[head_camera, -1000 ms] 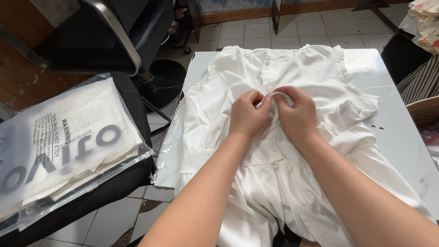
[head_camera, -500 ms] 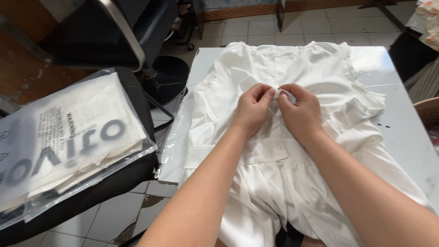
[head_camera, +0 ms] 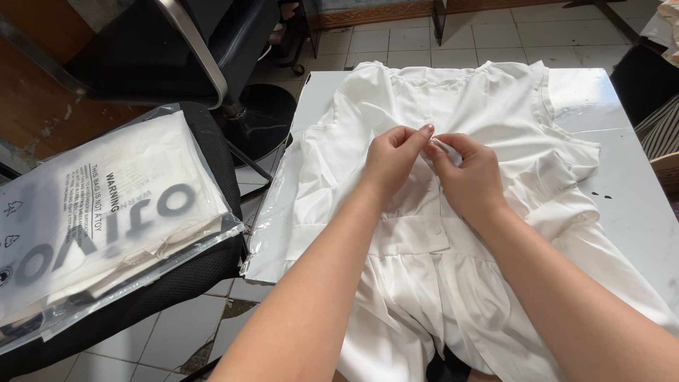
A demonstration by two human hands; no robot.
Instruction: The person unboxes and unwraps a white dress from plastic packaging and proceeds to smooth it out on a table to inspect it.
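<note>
Both of my hands meet at the middle of the white button-front cotton garment (head_camera: 453,212), which lies spread flat on the white rectangular table (head_camera: 629,191). My left hand (head_camera: 392,159) pinches a fold of the placket between thumb and forefinger, the forefinger tip raised; my right hand (head_camera: 470,173) pinches the cloth from the other side, fingers curled around a small bit of fabric, so the two hands are pressed nearly together. Whether a button sits between the fingertips I cannot tell, they cover it.

Compared with half a second ago the hands have hardly shifted on the garment; the left forefinger has lifted a little and the right fingers have closed tighter on the fold. I read that as fine fingerwork continuing at one spot on the placket, with a lower button visible just below the hands.

Left of the garment, off the table, a clear plastic bag with grey lettering (head_camera: 106,212) holding folded white cloth rests on a black padded chair seat (head_camera: 184,279). Beyond the garment's collar lies pale tiled floor (head_camera: 417,42)
</note>
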